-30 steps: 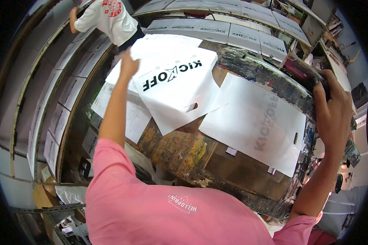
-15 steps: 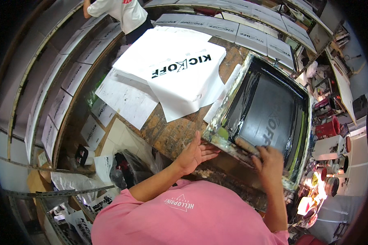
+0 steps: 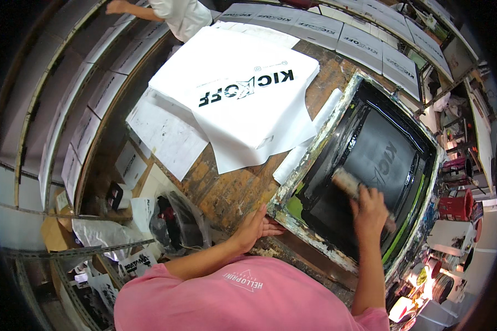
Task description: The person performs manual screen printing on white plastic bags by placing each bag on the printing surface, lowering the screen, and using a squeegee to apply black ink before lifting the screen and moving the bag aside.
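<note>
My right hand (image 3: pixel 368 212) is closed round the wooden handle of a squeegee (image 3: pixel 346 182), pressed down inside a screen-printing frame (image 3: pixel 318 241). Dark ink coats the mesh (image 3: pixel 385 149), through which large dark lettering shows. At the frame's near left corner, my left hand (image 3: pixel 254 227) touches the edge with its fingers stretched out and thumb raised. Left of the frame, a thick stack of white printed sheets (image 3: pixel 237 71) lies on the worn wooden table (image 3: pixel 204 190). One corner of the stack droops toward me.
Racks of printed sheets line the left (image 3: pixel 88 132) and back (image 3: pixel 320 25). At the far left a person in a white shirt (image 3: pixel 179 16) reaches out an arm. Ink pots and a red bucket (image 3: pixel 455 205) stand at right; a clear plastic bag (image 3: pixel 176 223) sits at lower left.
My right hand has pushed the squeegee from the near edge toward the middle of the mesh. My left hand stays at the frame's corner. The other person's arm now stretches leftward.
</note>
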A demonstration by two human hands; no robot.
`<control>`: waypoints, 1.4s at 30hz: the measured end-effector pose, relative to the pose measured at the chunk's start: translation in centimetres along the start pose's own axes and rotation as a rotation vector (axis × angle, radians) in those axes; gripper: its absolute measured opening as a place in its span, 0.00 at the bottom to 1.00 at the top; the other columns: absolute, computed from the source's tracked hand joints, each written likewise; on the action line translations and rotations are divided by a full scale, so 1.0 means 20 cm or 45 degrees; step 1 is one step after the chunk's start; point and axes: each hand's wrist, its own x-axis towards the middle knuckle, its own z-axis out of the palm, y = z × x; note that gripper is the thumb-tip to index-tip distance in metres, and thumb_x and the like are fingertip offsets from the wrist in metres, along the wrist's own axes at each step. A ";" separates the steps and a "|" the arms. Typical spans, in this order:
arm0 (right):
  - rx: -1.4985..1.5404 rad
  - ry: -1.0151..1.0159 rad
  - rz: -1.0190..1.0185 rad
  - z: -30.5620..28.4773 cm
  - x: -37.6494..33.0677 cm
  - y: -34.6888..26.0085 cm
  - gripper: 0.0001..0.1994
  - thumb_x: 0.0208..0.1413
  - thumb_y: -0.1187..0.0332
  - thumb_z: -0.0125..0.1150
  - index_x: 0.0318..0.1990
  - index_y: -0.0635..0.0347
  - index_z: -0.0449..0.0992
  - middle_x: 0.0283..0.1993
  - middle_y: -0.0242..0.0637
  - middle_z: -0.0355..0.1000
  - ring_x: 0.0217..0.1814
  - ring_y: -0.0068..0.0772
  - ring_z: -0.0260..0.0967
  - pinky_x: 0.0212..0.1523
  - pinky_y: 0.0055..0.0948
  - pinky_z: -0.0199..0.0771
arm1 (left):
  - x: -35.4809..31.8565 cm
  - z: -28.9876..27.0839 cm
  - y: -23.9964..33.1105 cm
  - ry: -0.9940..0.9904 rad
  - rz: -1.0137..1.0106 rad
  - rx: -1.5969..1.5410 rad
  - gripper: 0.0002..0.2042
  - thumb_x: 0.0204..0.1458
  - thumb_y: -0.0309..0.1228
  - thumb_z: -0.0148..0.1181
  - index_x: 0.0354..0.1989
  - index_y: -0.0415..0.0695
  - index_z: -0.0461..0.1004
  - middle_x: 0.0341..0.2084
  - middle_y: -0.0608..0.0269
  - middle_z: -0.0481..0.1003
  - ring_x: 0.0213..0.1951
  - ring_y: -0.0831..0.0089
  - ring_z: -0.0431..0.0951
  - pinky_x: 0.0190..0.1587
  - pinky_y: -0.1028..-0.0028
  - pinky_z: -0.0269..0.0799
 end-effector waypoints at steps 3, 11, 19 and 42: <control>-0.069 0.119 0.003 0.09 0.26 0.17 0.21 0.49 0.65 0.73 0.52 0.54 0.77 0.45 0.43 0.74 0.50 0.52 0.73 0.44 0.47 0.78 | 0.00 -0.02 -0.01 -0.005 -0.017 0.005 0.36 0.70 0.59 0.34 0.67 0.34 0.57 0.56 0.37 0.72 0.56 0.50 0.78 0.62 0.57 0.74; -0.191 0.071 0.032 0.10 0.84 0.53 0.16 0.62 0.57 0.60 0.52 0.56 0.76 0.46 0.44 0.75 0.51 0.52 0.74 0.48 0.48 0.75 | 0.03 -0.09 -0.04 -0.200 0.052 0.033 0.41 0.67 0.63 0.33 0.74 0.39 0.47 0.61 0.38 0.69 0.62 0.48 0.73 0.66 0.51 0.69; 0.150 -0.241 -0.046 -0.15 0.45 0.38 0.17 0.61 0.55 0.63 0.44 0.62 0.80 0.35 0.55 0.77 0.41 0.61 0.74 0.41 0.53 0.71 | 0.03 -0.09 -0.07 -0.221 0.182 -0.018 0.38 0.68 0.62 0.38 0.67 0.35 0.58 0.53 0.38 0.74 0.56 0.52 0.78 0.62 0.56 0.74; -0.187 0.807 -0.114 -1.19 0.11 -0.30 0.15 0.57 0.56 0.58 0.36 0.59 0.78 0.28 0.45 0.72 0.33 0.45 0.71 0.41 0.43 0.65 | 0.22 0.31 0.23 0.198 1.120 2.385 0.51 0.53 0.77 0.41 0.78 0.52 0.51 0.74 0.31 0.47 0.76 0.36 0.40 0.72 0.32 0.29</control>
